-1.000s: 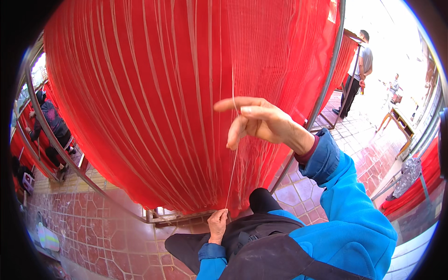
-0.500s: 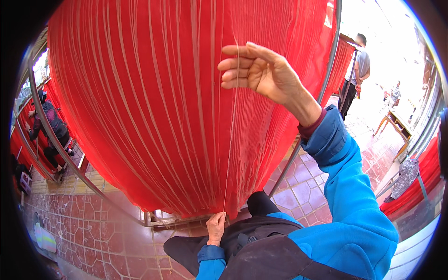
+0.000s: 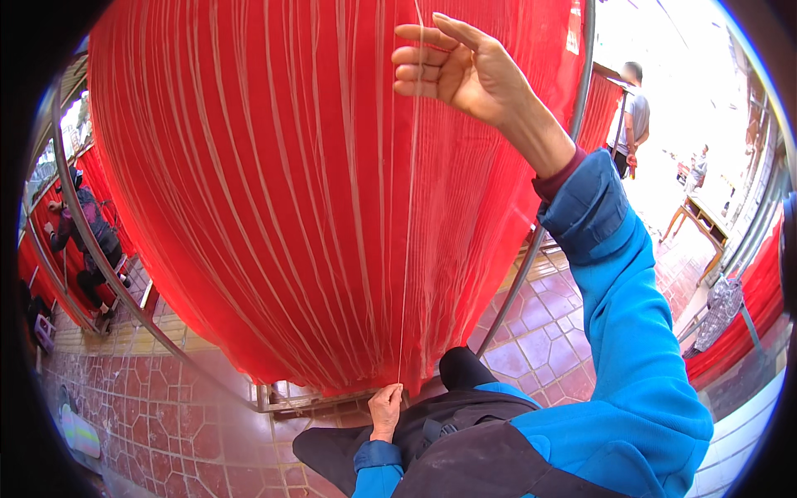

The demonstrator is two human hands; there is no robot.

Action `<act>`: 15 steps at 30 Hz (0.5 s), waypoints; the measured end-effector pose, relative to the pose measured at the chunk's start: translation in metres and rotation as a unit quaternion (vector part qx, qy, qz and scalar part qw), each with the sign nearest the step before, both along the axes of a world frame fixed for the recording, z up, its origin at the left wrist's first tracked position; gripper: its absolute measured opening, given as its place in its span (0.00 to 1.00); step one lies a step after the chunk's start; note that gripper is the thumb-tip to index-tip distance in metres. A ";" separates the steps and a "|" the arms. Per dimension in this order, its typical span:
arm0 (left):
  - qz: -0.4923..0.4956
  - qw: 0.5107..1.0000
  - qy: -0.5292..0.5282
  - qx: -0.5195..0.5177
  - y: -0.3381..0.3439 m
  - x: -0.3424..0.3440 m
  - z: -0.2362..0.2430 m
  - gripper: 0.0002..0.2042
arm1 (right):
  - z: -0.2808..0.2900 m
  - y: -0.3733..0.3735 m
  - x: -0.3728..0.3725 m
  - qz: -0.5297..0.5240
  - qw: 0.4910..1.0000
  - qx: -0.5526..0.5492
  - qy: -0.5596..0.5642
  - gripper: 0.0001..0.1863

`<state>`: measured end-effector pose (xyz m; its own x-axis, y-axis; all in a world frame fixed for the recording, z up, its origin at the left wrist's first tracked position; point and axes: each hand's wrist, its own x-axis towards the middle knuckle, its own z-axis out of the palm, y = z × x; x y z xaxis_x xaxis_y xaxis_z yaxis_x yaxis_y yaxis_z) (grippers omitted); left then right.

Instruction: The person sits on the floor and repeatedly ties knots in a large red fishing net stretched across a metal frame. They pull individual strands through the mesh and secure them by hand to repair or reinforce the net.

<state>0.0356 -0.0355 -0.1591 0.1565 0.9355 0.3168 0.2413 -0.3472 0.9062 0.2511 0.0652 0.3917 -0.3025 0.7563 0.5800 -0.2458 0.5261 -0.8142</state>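
A large red cloth (image 3: 290, 216) spreads before me, with many long pale threads (image 3: 344, 166) running down it. My left hand (image 3: 385, 410) is low, by the cloth's bottom edge, its fingertips pinched on the lower end of a pale thread (image 3: 406, 319) that is drawn straight upward. High up, my right hand (image 3: 465, 75) is open, palm showing and fingers stretched to the left. The thread passes at its fingers; whether it is hooked on them or merely lies against them I cannot tell.
Metal tubes (image 3: 581, 91) frame the cloth. Behind the left tube a person (image 3: 87, 232) sits at another red cloth. Another person (image 3: 633, 124) stands at the right, near a wooden table (image 3: 706, 220). A grey bag (image 3: 721, 311) hangs by red cloth. Tiles (image 3: 166, 398) cover the floor.
My right hand has risen along the cloth, fingers still stretched. My left hand has stayed low with its pinch on the thread, shifting only slightly downward.
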 end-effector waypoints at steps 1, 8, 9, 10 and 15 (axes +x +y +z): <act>0.001 1.000 0.002 -0.009 0.000 0.001 0.000 0.06 | 0.005 0.004 0.000 -0.013 1.000 -0.003 0.009 0.25; -0.011 1.000 0.001 -0.005 -0.001 0.003 -0.002 0.06 | 0.063 0.022 0.000 0.031 0.996 -0.051 0.064 0.17; -0.010 1.000 0.003 -0.003 -0.001 0.003 -0.002 0.06 | 0.069 0.022 0.000 0.030 0.996 -0.049 0.066 0.17; -0.007 1.000 0.008 -0.007 0.000 0.003 -0.003 0.06 | 0.075 0.023 -0.001 0.029 0.996 -0.046 0.068 0.17; -0.008 1.000 -0.006 -0.015 0.000 0.005 -0.006 0.07 | 0.098 0.030 -0.010 -0.011 0.997 -0.031 0.077 0.20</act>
<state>0.0410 -0.0358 -0.1649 0.1682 0.9416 0.2916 0.2239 -0.3246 0.9190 0.2408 0.0952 0.4902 -0.1971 0.7974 0.5704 -0.3593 0.4826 -0.7988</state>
